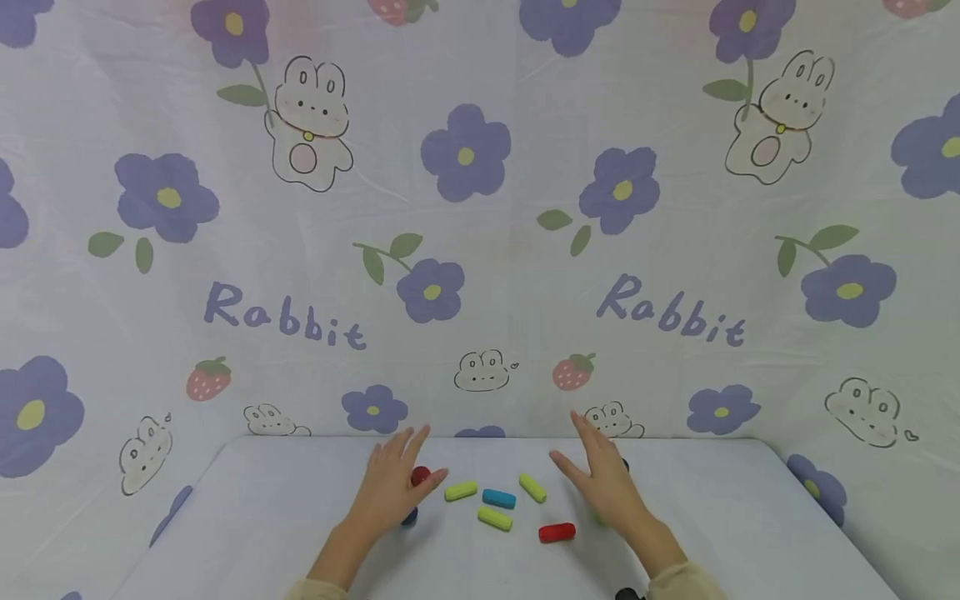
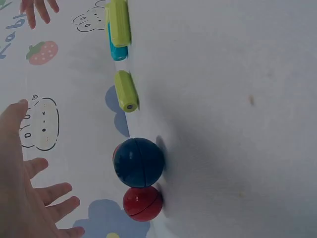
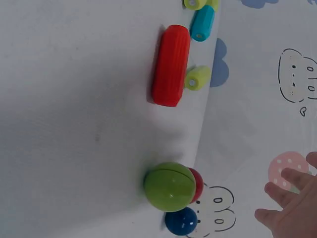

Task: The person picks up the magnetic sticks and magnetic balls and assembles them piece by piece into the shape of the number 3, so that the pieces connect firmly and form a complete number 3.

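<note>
My left hand (image 1: pixel 388 487), right hand (image 1: pixel 611 487) apart above counter (image 1: pixel 720 517), fingers spread. Between: blue stick (image 1: pixel 498 498), lime sticks (image 1: pixel 495 519), red stick (image 1: pixel 557 532) nearer me. Blue ball (image 2: pixel 138 162) near left, green ball (image 3: pixel 170 187) near right.

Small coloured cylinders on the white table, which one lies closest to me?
The red ribbed cylinder, rightmost of the five in the head view. It is the only red one; the blue cylinder and three yellow-green cylinders lie farther back.
</note>
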{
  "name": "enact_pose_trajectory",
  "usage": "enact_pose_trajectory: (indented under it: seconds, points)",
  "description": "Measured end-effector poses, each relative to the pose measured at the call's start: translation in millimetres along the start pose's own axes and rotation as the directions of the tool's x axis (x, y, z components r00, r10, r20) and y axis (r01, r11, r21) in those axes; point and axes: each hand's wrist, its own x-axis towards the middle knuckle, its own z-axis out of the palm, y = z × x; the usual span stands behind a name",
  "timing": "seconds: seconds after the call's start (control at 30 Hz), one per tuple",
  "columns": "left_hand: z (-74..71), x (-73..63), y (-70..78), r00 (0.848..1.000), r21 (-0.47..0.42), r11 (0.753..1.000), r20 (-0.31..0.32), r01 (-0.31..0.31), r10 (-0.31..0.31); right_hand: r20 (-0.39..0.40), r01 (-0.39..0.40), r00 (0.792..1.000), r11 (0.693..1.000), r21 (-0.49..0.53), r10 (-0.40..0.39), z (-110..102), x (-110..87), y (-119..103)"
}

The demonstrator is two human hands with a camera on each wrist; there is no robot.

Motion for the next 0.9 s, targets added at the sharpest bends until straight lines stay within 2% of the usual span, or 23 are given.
enact_pose_trajectory:
  seconds: [0.13, 0.37, 0.63, 0.8, 0.9]
  points:
    - [2.2, -3.4, 1.2, 1.0, -0.023, 1.0, 0.016, -0.012, 0.012, 0.02, -0.042, 0.999, 0.993, 0.11, 0.04, 2, -5.1, -1]
    - [7.8, -10.3, 3.3, 0.999, -0.082, 0.996, 0.014, -0.043, 0.045, 0.065, -0.175, 0.984, 0.956, 0.235, 0.164, 10, -14.7, 3]
    - [11.9, -17.1, 7.7, 0.996, -0.142, 0.986, -0.01, -0.087, 0.086, 0.086, -0.197, 0.98, 0.914, 0.354, 0.178, 16, -22.7, 2]
    - [15.6, -21.4, 10.0, 0.997, -0.175, 0.981, -0.005, -0.082, 0.083, 0.102, -0.224, 0.974, 0.904, 0.364, 0.201, 21, -26.7, 6]
    - [15.5, -24.5, 13.2, 0.998, -0.206, 0.977, 0.026, -0.055, 0.062, 0.105, -0.236, 0.972, 0.899, 0.37, 0.211, 24, -29.7, 8]
